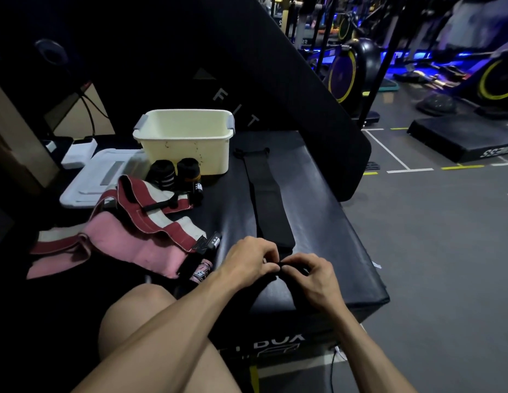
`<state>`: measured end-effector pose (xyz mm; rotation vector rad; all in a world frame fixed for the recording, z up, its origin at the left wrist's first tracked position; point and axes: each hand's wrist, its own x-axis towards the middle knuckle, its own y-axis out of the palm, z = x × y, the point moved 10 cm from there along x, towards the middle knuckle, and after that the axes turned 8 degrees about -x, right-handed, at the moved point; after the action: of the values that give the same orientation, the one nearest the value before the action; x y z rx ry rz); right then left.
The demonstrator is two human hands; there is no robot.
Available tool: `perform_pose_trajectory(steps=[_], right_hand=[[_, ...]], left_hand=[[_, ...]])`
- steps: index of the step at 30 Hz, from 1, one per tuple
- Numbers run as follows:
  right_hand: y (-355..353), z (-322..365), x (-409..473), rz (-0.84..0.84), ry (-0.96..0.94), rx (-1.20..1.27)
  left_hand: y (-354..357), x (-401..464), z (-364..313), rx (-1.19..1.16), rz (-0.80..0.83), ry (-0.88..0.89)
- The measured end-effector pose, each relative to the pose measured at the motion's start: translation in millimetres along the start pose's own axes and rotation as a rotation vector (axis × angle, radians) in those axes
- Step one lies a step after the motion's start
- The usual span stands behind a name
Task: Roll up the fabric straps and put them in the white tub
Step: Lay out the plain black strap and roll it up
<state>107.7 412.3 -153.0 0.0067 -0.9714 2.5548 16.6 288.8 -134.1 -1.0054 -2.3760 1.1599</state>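
From the head view, your left hand (248, 260) and your right hand (311, 275) were side by side at the near end of the black strap (268, 199). Both hands had their fingers curled in and pinched that near end, where a small roll seemed to be starting. The hands were almost touching each other.

The strap lay flat on the black padded worktop (326, 222). Its long way ran straight away from you, from your hands toward the white tub (184, 143). So I think the roll had to go forward, away from your body, along the strap.

The tub stood at the far end of the worktop, a little to the left of the strap's far end. Your left hand was on the tub's side. I could not see anything inside the tub.

Two rolled black straps (176, 173) stood just in front of the tub. A loose pink and red strap (119, 236) lay in a heap to your left.
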Motion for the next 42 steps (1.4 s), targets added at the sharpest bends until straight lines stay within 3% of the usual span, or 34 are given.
perform_pose_trajectory(steps=[16,27,35,42], right_hand=[[-0.2,0.1,-0.8,-0.016,0.045,0.149],[-1.2,2.9,-5.9,-0.050,-0.012,-0.010],[3.3,4.4,-1.8,0.102,0.142,-0.091],[7.3,11.5,2.2,0.220,0.143,-0.289]], left_hand=[[10.2,5.5,17.6,-0.279,0.022,-0.075],[3.3,-1.1,12.7,-0.257,0.057,-0.072],[6.6,-5.7,19.9,-0.211,0.055,-0.122],[13.1,-8.5,24.1,-0.188,0.100,-0.160]])
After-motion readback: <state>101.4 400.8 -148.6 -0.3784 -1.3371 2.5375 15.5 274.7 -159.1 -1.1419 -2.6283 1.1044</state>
